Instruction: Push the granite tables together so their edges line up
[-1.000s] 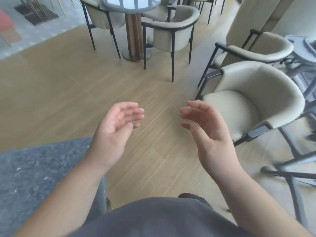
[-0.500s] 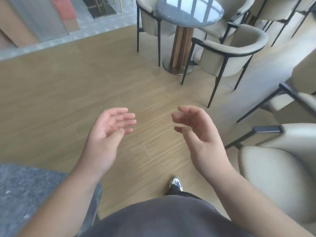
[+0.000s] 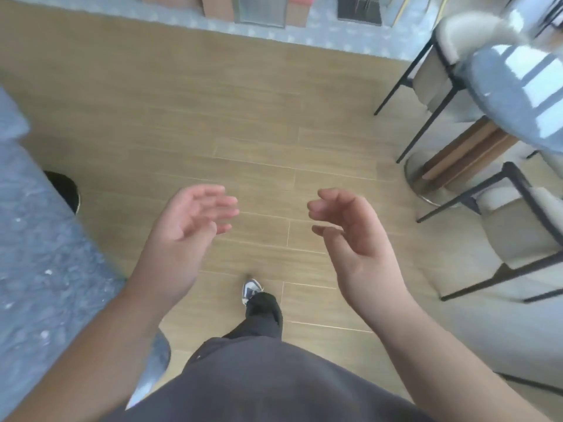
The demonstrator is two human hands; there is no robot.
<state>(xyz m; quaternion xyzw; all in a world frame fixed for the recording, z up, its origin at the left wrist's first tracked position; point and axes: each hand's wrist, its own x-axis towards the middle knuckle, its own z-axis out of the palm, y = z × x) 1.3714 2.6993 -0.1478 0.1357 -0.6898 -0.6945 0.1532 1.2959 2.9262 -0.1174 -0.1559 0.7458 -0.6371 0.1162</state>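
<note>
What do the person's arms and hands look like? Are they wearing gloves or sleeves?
No gloves and no sleeves show: the left hand and right hand are bare, and so are both forearms. No rings, watch or bracelets can be seen. Lower down there is a dark grey top.

Both forearms are bare from the lower edge of the view up to the wrists, with no sleeve, watch, band or ring showing on either. The left grip (image 3: 190, 231) and the right grip (image 3: 355, 236) are ungloved. A plain dark grey fabric top (image 3: 268, 382) with no print covers the torso. Below it runs one leg of black trousers (image 3: 263, 315), ending in a white sneaker with dark blue panels (image 3: 250, 290), partly hidden by the trouser hem.
</note>
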